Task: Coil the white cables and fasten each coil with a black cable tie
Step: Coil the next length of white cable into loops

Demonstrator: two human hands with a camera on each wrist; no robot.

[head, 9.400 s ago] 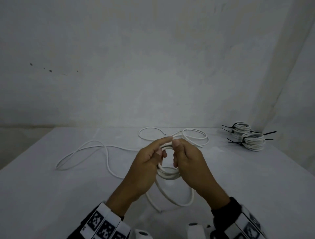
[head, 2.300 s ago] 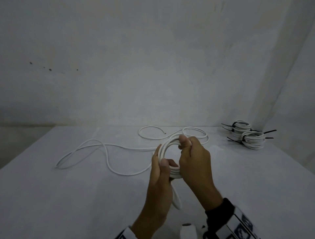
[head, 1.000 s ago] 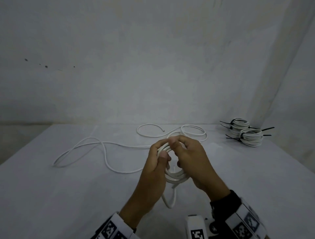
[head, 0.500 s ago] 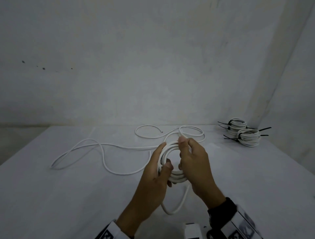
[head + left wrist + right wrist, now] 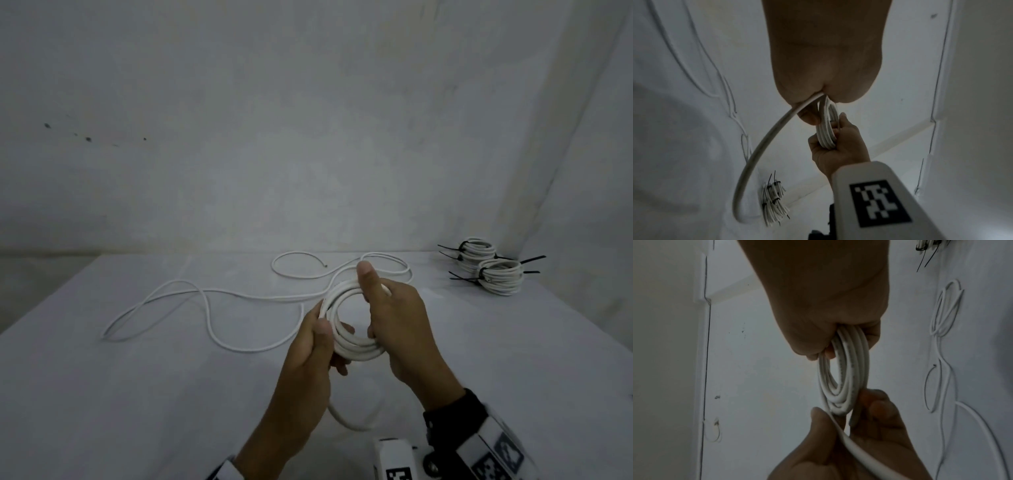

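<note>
I hold a partly wound coil of white cable (image 5: 346,337) upright above the table, between both hands. My left hand (image 5: 317,337) grips the coil's left side, thumb in front. My right hand (image 5: 383,308) grips its right side, thumb up on the top turn. In the right wrist view the coil (image 5: 844,374) shows several turns side by side, pinched at both ends. The loose rest of the cable (image 5: 212,308) trails left and back across the table, and one slack loop (image 5: 356,423) hangs below my hands. No loose black cable tie shows.
Two finished coils (image 5: 493,270) with black ties sit at the table's back right corner, near the wall. The cable's free end (image 5: 323,265) curls at the back centre. A wall stands close behind the table (image 5: 102,394).
Another turn has gone onto the coil. My right thumb has risen to the top of the coil, and the loose cable on the table has been drawn slightly toward my hands.
</note>
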